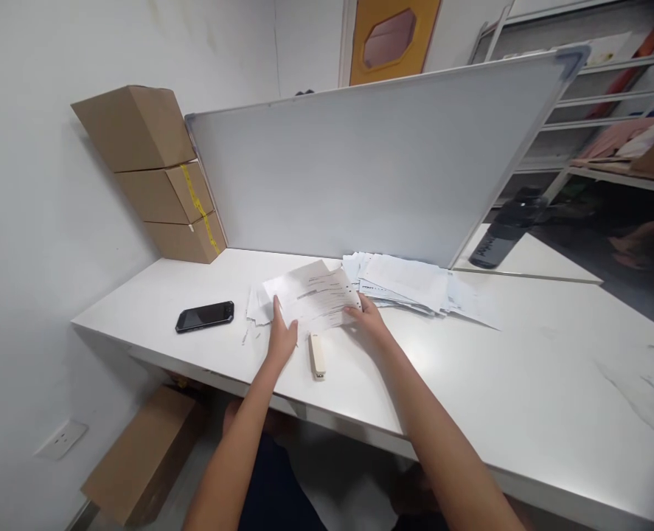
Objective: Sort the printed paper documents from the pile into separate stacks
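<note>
My right hand [366,316] pinches printed paper sheets [318,295] at their right edge, with the thumb in front. The sheets are tilted above the white table, and a row of small holes shows near that edge. At their lower left, my left hand [282,335] touches the paper with thumb and forefinger spread apart; its other fingers are hidden. Just below the sheets, between my hands, a cream stapler [316,356] lies on the table. More loose papers [256,306] lie partly under the sheets to the left.
An untidy paper stack [407,284] lies behind my right hand. Left of the sheets is a black phone [205,316]. A whiteboard [354,169] leans along the table's back, with stacked cardboard boxes [166,195] at its left. A dark bottle [495,240] stands at the right.
</note>
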A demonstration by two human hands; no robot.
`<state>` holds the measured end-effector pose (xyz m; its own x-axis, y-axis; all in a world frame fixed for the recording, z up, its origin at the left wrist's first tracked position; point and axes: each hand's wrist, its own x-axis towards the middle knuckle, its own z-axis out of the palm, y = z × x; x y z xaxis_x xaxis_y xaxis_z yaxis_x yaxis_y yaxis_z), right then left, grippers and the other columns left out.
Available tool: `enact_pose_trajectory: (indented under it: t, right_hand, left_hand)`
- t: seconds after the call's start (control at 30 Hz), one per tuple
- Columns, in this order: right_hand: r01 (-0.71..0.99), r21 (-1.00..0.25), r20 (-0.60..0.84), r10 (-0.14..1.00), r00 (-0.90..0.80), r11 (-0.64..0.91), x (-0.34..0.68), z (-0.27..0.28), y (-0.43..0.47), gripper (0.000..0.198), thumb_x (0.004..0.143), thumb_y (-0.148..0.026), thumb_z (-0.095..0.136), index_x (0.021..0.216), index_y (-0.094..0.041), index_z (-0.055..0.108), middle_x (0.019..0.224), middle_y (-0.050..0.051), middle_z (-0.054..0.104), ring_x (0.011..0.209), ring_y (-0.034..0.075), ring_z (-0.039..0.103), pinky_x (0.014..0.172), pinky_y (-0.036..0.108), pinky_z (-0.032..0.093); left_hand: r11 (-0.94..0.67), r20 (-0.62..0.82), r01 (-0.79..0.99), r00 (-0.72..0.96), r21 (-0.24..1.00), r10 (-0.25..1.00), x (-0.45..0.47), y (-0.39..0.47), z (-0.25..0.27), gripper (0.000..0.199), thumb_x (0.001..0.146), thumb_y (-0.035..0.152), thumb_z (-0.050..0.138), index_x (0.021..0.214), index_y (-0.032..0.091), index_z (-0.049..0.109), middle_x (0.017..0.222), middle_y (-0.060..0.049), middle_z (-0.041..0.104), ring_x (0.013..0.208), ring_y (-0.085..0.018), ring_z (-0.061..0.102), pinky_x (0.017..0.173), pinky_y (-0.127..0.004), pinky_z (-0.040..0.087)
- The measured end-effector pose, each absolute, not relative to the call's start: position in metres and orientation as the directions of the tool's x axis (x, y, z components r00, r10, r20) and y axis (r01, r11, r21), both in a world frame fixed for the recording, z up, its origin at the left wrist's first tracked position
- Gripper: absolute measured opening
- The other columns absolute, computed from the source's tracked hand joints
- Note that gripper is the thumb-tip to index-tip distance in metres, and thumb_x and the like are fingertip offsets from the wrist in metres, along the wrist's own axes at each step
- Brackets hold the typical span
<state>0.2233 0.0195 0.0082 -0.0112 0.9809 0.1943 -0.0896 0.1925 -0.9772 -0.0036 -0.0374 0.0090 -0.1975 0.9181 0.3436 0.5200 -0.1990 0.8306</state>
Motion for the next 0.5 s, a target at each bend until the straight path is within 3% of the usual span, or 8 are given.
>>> enact_pose_trajectory:
  t: [0.17, 0.3, 0.37, 0.5]
  right_hand:
    - [-0.175, -0.969, 0.193, 0.976, -0.1, 0.173, 0.2226, 0.0039, 0.0188, 0.055, 0.062, -0.038, 0.078, 0.112, -0.025, 0.059, 0.116, 0.006, 0.068, 0.108, 0.027, 0.061, 0.095, 0.045, 0.048]
    - [-0.13, -0.975, 0.185, 0.982, -0.03, 0.18, 0.2259, 0.0005, 0.0236, 0.044, 0.062, -0.035, 0.073, 0.101, -0.026, 0.057, 0.109, 0.005, 0.067, 0.108, 0.027, 0.06, 0.097, 0.046, 0.046]
    - [-0.099, -0.979, 0.178, 0.984, 0.001, 0.178, 0.2275, 0.0017, 0.0253, 0.039, 0.06, -0.031, 0.071, 0.094, -0.024, 0.056, 0.103, 0.005, 0.066, 0.105, 0.027, 0.059, 0.097, 0.046, 0.045]
    - [-0.096, -0.981, 0.165, 0.986, 0.022, 0.167, 0.2275, 0.0085, 0.0246, 0.037, 0.06, -0.03, 0.066, 0.094, -0.023, 0.054, 0.1, 0.005, 0.065, 0.102, 0.027, 0.059, 0.093, 0.043, 0.046]
  left_hand:
    - [-0.279, 0.439, 0.508, -0.226, 0.815, 0.87, -0.0062, -0.0459, 0.0126, 0.076, 0.095, 0.025, 0.041, 0.157, 0.026, -0.003, 0.162, -0.01, 0.027, 0.148, -0.022, 0.029, 0.12, -0.045, 0.03]
    - [-0.298, 0.435, 0.466, -0.22, 0.833, 0.873, -0.0072, -0.0481, 0.0144, 0.079, 0.096, 0.026, 0.041, 0.157, 0.028, -0.009, 0.155, -0.01, 0.04, 0.144, -0.022, 0.037, 0.116, -0.046, 0.037]
    - [-0.295, 0.419, 0.427, -0.231, 0.855, 0.878, -0.0077, -0.0481, 0.0153, 0.075, 0.096, 0.026, 0.04, 0.157, 0.029, -0.004, 0.153, -0.009, 0.044, 0.143, -0.022, 0.04, 0.115, -0.046, 0.038]
    - [-0.336, 0.453, 0.419, -0.218, 0.843, 0.865, -0.0083, -0.0471, 0.0157, 0.062, 0.095, 0.026, 0.04, 0.153, 0.028, 0.022, 0.157, -0.006, 0.037, 0.145, -0.021, 0.035, 0.119, -0.041, 0.033]
